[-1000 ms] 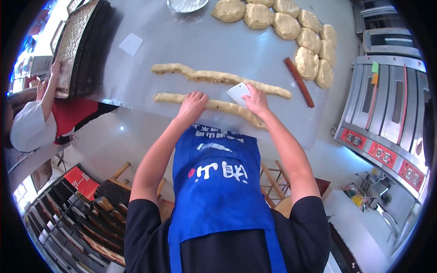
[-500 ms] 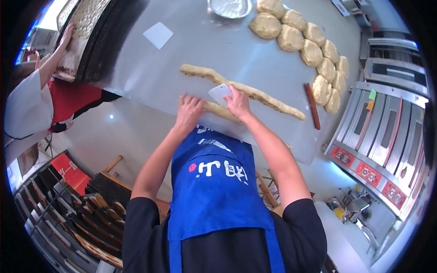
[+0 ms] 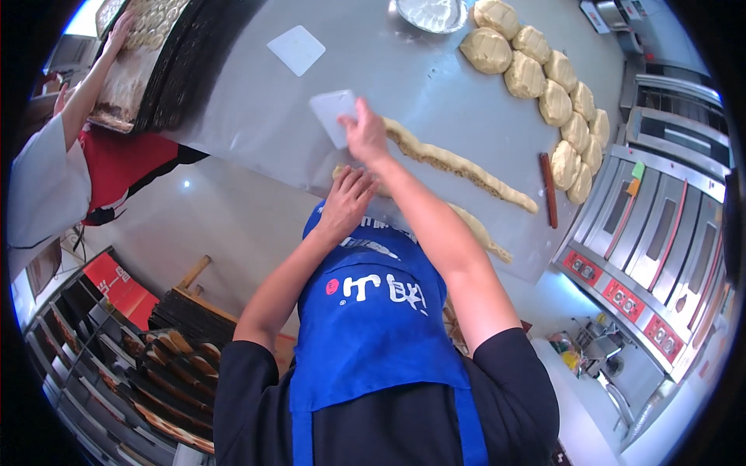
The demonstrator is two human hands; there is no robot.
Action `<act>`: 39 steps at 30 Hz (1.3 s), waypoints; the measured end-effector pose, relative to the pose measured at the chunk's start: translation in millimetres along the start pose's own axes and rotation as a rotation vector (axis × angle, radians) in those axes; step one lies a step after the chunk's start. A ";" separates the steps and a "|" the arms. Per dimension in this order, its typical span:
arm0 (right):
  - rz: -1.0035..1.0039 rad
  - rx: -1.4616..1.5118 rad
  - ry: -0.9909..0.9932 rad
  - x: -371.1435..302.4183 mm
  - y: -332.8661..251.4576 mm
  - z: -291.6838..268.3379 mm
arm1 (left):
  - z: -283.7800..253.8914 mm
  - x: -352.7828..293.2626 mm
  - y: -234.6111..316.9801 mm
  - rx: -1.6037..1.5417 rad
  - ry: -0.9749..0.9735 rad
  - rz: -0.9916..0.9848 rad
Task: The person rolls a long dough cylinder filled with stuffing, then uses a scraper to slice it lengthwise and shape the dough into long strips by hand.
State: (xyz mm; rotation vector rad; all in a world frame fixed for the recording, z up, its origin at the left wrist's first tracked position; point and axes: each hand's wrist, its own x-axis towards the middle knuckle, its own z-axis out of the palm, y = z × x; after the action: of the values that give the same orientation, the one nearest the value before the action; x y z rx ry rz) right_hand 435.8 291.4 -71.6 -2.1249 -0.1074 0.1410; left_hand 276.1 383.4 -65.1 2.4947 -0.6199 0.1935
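Our right hand (image 3: 364, 132) pinches a white plastic dough scraper (image 3: 330, 115) between thumb and fingers. Our left hand (image 3: 348, 203) lies palm down, fingers close together and slightly bent, over the left end of the near dough rope (image 3: 483, 233); we cannot tell whether it grips. That rope runs under our right forearm along the edge of the table (image 3: 256, 116). Beyond it lies the far dough rope (image 3: 466, 172), left of a brown wooden stick (image 3: 549, 190).
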 end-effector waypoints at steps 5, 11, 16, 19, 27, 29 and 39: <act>0.041 -0.039 0.388 45.6 41.1 -116.3 | -8.7 26.9 19.1 -0.081 -0.005 -0.035; 0.143 -0.116 0.674 22.7 120.8 -236.1 | 46.1 85.8 79.4 -0.369 -0.279 0.137; 0.326 -0.222 0.222 -158.2 103.9 -334.5 | 105.1 123.2 144.3 -0.281 -0.512 0.411; 0.235 -0.575 0.202 -283.2 158.2 -342.9 | 138.4 132.0 186.8 -0.236 -0.608 0.466; -0.066 -0.520 0.196 -349.6 202.5 -327.8 | 187.7 134.3 233.2 -0.222 -0.793 0.356; -0.020 -0.421 0.133 -347.5 209.0 -328.6 | 191.9 132.9 230.7 -0.269 -0.803 0.285; -0.164 -0.252 0.203 -341.2 212.4 -331.3 | 154.1 114.1 251.9 -0.046 -0.750 0.407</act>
State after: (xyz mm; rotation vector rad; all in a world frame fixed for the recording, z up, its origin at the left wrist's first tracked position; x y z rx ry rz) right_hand 150.2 -144.0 -57.7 -2.3568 -0.1866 -0.1945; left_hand 259.4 68.1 -41.9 2.3236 -1.4056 -0.6303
